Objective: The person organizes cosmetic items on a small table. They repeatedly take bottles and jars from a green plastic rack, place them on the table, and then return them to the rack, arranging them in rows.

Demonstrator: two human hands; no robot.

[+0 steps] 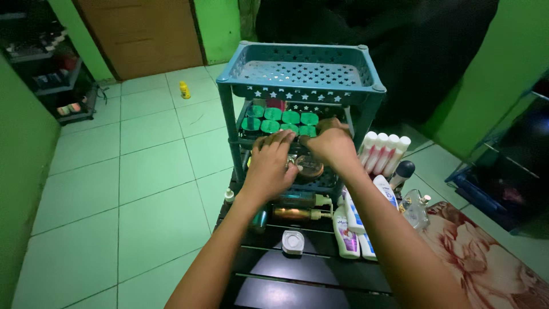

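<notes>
On the rack's [366,109] middle shelf, green-lidded jars [280,121] were ranged just beyond both hands. The left hand [270,166] was curled palm-down, its grasp unseen; the right hand [333,144], nearer, had fingers bent, contents hidden.

1. Green-lidded jars [280,121]: round, upright, packed in two rows on the blue rack's middle shelf.
2. Brown round compact [309,166]: lies flat on the lower shelf, partly hidden.
</notes>
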